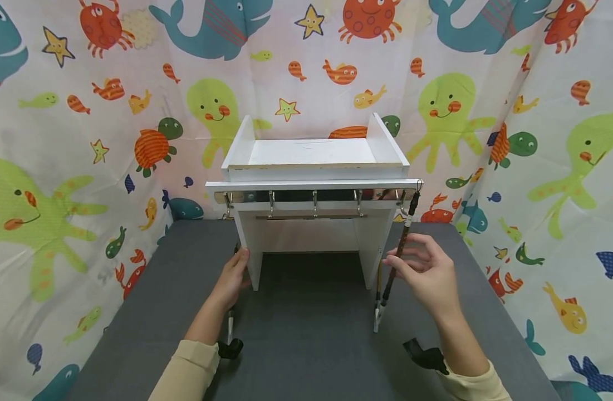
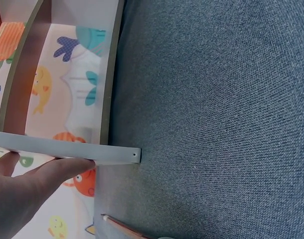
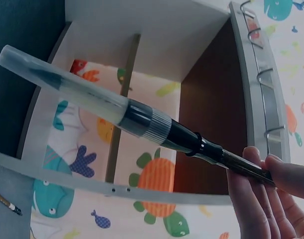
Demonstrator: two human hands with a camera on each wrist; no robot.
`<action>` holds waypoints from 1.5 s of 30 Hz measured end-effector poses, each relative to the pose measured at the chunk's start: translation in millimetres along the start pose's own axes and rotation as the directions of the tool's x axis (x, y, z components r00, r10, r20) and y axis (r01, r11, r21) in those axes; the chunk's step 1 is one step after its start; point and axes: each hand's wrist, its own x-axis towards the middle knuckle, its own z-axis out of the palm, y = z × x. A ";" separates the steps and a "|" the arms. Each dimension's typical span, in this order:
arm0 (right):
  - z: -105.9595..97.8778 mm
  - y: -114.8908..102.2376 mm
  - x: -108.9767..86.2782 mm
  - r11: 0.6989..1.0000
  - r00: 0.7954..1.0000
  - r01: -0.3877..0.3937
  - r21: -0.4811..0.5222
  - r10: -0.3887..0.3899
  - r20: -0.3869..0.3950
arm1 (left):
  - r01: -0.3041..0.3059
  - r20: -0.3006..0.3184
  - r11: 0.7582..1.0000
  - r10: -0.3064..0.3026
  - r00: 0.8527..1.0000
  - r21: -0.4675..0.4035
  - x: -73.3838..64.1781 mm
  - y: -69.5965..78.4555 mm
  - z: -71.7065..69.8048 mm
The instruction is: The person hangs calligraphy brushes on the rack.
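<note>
My right hand (image 1: 428,270) pinches a dark calligraphy brush (image 1: 400,242) by its handle between thumb and fingers. A clear cap covers its lower tip, and the thin cord loop at its top is by the right end of the hook rail (image 1: 314,196). Whether the loop sits on a hook, I cannot tell. The left hand (image 1: 231,281) touches the outer face of the white shelf's left side panel (image 2: 67,147), its thumb lying along the board.
Several metal hooks hang from the rail under the shelf top (image 1: 306,153). Another brush (image 1: 230,327) lies on the grey table (image 1: 306,345) beside my left hand. Part of a further brush (image 3: 5,201) shows beyond the right panel. A sea-animal printed cloth (image 1: 296,94) encloses the table.
</note>
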 end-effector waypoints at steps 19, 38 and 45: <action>27.3 1.0 -12.8 0.996 0.992 0.026 0.089 -0.037 0.118 | -0.011 0.001 1.000 0.011 1.000 0.019 2.3 -7.7 -3.1; 49.0 13.9 -26.6 0.992 0.973 -0.009 0.127 -0.021 0.229 | 0.000 0.002 1.000 0.000 1.000 0.002 0.7 -2.3 -1.1; 51.0 15.0 -28.1 0.986 0.969 -0.039 0.160 -0.001 0.246 | -0.003 -0.008 1.000 0.003 1.000 -0.003 2.9 -3.3 -2.0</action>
